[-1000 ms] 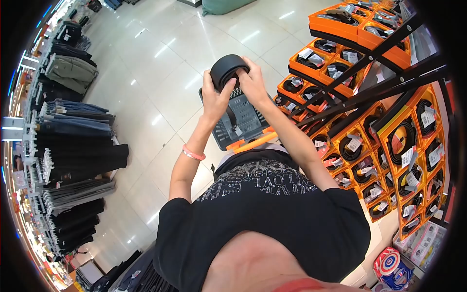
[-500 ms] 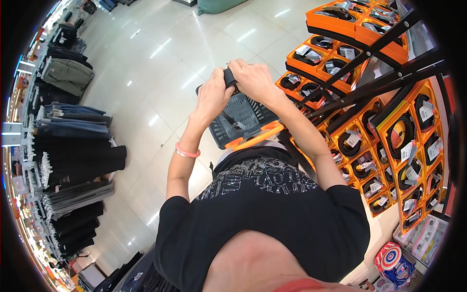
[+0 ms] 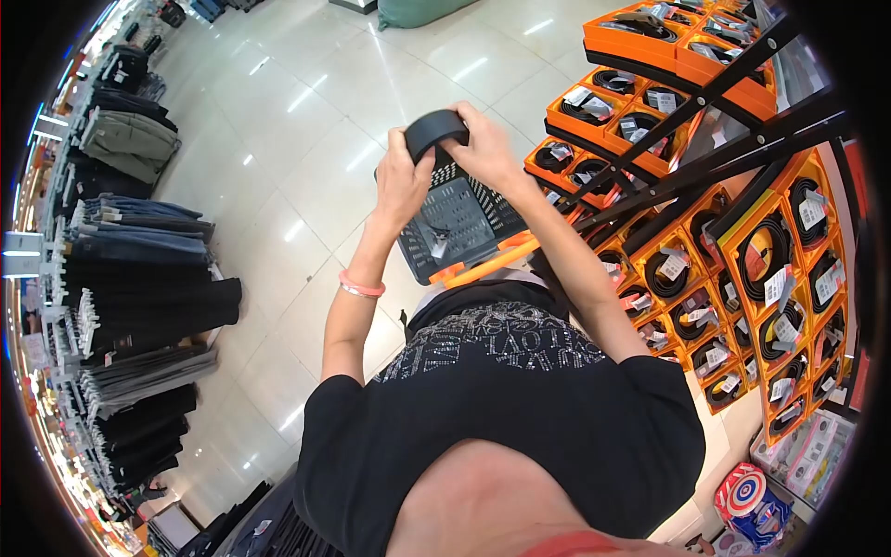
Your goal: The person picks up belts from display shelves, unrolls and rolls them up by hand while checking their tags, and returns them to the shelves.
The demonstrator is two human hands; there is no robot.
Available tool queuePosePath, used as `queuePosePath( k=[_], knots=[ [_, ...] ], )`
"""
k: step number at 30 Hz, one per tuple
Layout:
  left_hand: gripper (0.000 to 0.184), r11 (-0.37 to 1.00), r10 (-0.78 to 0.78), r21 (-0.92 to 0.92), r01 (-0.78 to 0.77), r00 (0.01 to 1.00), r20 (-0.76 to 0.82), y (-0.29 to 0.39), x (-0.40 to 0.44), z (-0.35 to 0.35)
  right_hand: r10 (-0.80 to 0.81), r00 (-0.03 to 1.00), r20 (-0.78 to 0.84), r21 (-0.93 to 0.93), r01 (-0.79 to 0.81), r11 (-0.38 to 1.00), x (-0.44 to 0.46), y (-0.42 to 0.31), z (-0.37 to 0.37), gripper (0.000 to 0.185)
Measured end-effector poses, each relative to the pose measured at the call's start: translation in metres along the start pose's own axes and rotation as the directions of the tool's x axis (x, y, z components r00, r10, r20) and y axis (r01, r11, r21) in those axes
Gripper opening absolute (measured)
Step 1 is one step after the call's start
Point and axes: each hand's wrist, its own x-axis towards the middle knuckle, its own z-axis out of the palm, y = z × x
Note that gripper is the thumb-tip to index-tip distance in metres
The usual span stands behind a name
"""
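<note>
Together, left hand [image 3: 403, 184], right hand [image 3: 484, 156] hold black coil [image 3: 434, 127], apparently belt

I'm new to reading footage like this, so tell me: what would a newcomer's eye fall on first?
Probably the bright orange trays of coiled, tagged bands, stacked along the right side. Next, near the upper middle, a wide black coil held between the left hand and right hand, above a dark basket with an orange handle. Dark clothes hang along the left.
</note>
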Motion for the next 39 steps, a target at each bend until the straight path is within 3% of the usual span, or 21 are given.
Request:
queuePosePath(
  k=[1,2,4,6,9,11,12,14,15,17,21,23,24,25,26,28,30,35,36,38,39],
  knots=[
    [0.032,0.998,-0.026,0.065,0.018,0.993,0.111,0.004,0.001,-0.005,-0.364,0.931,0.011,-0.464,0.327,0.823,0.003,-0.002,-0.004,0.029],
    [0.032,0.998,-0.026,0.066,0.018,0.993,0.111,0.006,0.0,-0.006,-0.364,0.931,0.01,-0.463,0.327,0.824,0.002,-0.005,-0.006,0.029],
    [0.033,0.987,0.034,0.149,-0.064,0.98,0.197,0.009,-0.002,-0.005,-0.156,0.934,0.322,-0.693,0.345,0.633,0.001,-0.029,-0.014,0.036],
    [0.032,0.989,0.041,0.138,-0.061,0.988,0.147,0.013,-0.002,-0.004,-0.18,0.936,0.302,-0.636,0.339,0.694,0.001,-0.023,-0.016,0.033],
    [0.031,0.993,0.052,-0.099,-0.059,0.996,-0.07,0.011,0.001,-0.001,-0.29,0.953,0.09,-0.489,0.295,0.821,0.001,-0.004,-0.008,0.02],
    [0.031,0.97,0.043,-0.232,-0.069,0.992,-0.116,0.011,-0.002,0.007,0.016,0.998,-0.067,0.099,-0.009,0.995,-0.004,-0.001,0.001,0.011],
    [0.031,0.929,0.033,-0.36,-0.088,0.987,-0.155,0.014,-0.003,0.009,0.016,0.998,-0.063,0.1,-0.01,0.995,-0.007,-0.001,0.009,0.011],
    [0.031,0.949,0.093,-0.281,-0.14,0.981,-0.173,0.009,-0.001,0.01,0.232,0.971,-0.065,0.667,-0.13,0.733,-0.013,0.0,0.023,0.008],
    [0.031,0.961,0.158,-0.199,-0.193,0.971,-0.182,0.01,0.0,0.01,0.232,0.971,-0.065,0.666,-0.131,0.734,-0.015,0.002,0.022,0.008],
    [0.032,0.963,0.127,-0.226,-0.15,0.985,-0.114,0.015,-0.007,0.009,0.381,0.913,0.144,0.793,-0.337,0.508,-0.017,0.005,0.018,0.01],
    [0.036,0.982,0.084,-0.166,-0.088,0.996,-0.03,0.012,-0.006,0.008,0.39,0.904,0.175,0.786,-0.367,0.498,-0.021,0.008,0.015,0.012],
    [0.037,0.992,0.081,-0.097,-0.083,0.997,-0.021,0.012,-0.004,0.005,0.337,0.929,0.155,0.481,-0.369,0.796,-0.015,0.015,0.005,0.015],
    [0.038,0.998,0.062,-0.033,-0.06,0.996,0.061,0.018,-0.001,-0.001,0.336,0.929,0.153,0.482,-0.367,0.796,-0.013,0.014,-0.001,0.015],
    [0.038,0.998,0.039,0.034,-0.044,0.989,0.14,0.023,0.001,-0.005,-0.017,0.998,-0.056,0.03,0.018,0.999,-0.009,0.013,-0.009,0.021],
    [0.038,0.998,0.041,0.035,-0.046,0.989,0.142,0.025,0.002,-0.006,-0.42,0.905,-0.063,-0.474,0.343,0.811,-0.007,0.01,-0.014,0.028],
    [0.037,0.966,0.009,0.241,-0.093,0.944,0.329,0.028,0.002,-0.005,-0.378,0.925,0.04,-0.516,0.343,0.785,-0.01,-0.011,-0.022,0.035],
    [0.038,0.963,0.066,0.224,-0.147,0.94,0.334,0.029,0.001,-0.003,-0.193,0.931,0.309,-0.709,0.361,0.605,-0.01,-0.015,-0.023,0.031],
    [0.035,0.991,0.118,0.067,-0.119,0.993,0.022,0.013,-0.002,0.007,-0.269,0.96,0.074,-0.532,0.266,0.804,-0.012,0.007,-0.016,0.025],
    [0.035,0.991,0.117,0.069,-0.118,0.993,0.021,0.009,-0.005,0.011,-0.167,0.986,-0.026,-0.371,0.146,0.917,-0.013,0.009,-0.012,0.021],
    [0.028,0.944,-0.041,-0.33,0.017,0.997,-0.068,0.004,-0.011,0.022,-0.046,0.993,-0.104,-0.184,0.027,0.983,-0.015,0.013,0.001,0.018],
    [0.025,0.936,-0.026,-0.352,-0.019,0.992,-0.121,0.007,-0.015,0.025,0.107,0.991,-0.075,0.297,-0.08,0.952,-0.016,0.011,0.009,0.016]
  ],
)
